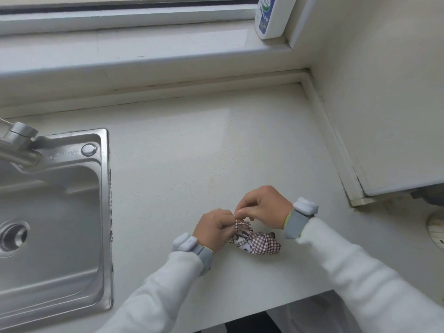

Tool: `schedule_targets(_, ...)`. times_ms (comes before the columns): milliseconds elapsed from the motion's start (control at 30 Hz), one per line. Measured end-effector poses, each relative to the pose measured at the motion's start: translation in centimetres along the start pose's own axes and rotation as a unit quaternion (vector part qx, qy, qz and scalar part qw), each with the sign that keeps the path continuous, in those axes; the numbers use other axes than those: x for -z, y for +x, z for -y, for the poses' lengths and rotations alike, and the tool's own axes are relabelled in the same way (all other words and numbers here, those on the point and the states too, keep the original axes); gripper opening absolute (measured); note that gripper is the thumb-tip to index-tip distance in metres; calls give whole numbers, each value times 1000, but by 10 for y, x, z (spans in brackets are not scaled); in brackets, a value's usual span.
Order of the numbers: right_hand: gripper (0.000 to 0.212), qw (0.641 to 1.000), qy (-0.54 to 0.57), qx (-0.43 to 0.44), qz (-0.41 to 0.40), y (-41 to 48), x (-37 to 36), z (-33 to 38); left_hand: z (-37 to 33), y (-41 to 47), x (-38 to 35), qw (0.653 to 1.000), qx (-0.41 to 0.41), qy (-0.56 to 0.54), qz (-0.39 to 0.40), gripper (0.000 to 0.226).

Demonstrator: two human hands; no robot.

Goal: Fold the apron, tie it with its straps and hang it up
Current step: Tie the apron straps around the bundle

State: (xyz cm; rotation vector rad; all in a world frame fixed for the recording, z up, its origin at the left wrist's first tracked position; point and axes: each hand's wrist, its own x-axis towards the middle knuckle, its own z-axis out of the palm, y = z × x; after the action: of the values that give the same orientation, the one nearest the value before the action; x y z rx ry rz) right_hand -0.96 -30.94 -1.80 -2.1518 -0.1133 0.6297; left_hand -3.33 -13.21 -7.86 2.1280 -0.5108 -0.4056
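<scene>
- Checked brown-and-white cloth: apron [260, 242], folded down to a small tight bundle, lying on the pale countertop [182, 150] near its front edge, right of centre.
- Cartoon print showing on the bundle's near-left face; gingham covering its right end.
- Straps [242, 224] bunched at the bundle's far-left end, lifted slightly off the cloth.
- Left hand [211, 230] just left of the bundle, fingers curled in and pinching the straps at that end.
- Right hand [263, 207] over the far side of the bundle, fingers bent, tips pinched together on the straps right beside the left fingertips.
- Both hands touching each other at the fingertips above the knot area; whether a knot is already formed, hidden by fingers, cannot tell.
- White sleeves on both forearms; grey wristband with a white device [184, 242] on the left wrist, matching band and device [305, 205] on the right wrist.
- Stainless steel sink [72, 236] set into the counter at the left, well apart from the bundle, drain [13, 235] at its left side.
- Metal faucet [18, 143] at the far-left corner of the sink.
- White bottle with blue-and-green label [270, 16] standing on the windowsill [144, 48] at the far right.
- Cream wall panel [384, 104] closing the counter on the right.
</scene>
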Motion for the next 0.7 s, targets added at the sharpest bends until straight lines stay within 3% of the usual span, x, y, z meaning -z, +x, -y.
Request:
schedule_targets(100,6,985,140,-103,-9,-4,-13,-9,-11,-8,0,986,73,-139,-59,15)
schedule_targets(200,7,974,173,-137,-51,-11,-23,-13,-17,-13,-3,975,119,-159,-95,15)
schedule_targets(267,8,974,156,-148,-74,-13,-27,-13,-20,-15,-4,971,155,-147,-109,6)
schedule_targets(333,10,976,129,-146,-96,-14,-29,-12,-21,-15,-7,961,193,-152,-130,17)
schedule_targets(500,11,990,31,-87,-110,-17,-34,-10,-28,-12,-10,929,261,-171,-198,13)
schedule_targets(600,10,991,7,-78,-107,-17,-39,-13,-28,-14,-9,927,279,-157,-194,8)
schedule_targets(700,14,980,-81,-2,-183,-20,-47,-12,-24,-15,-3,943,274,-128,-138,7)
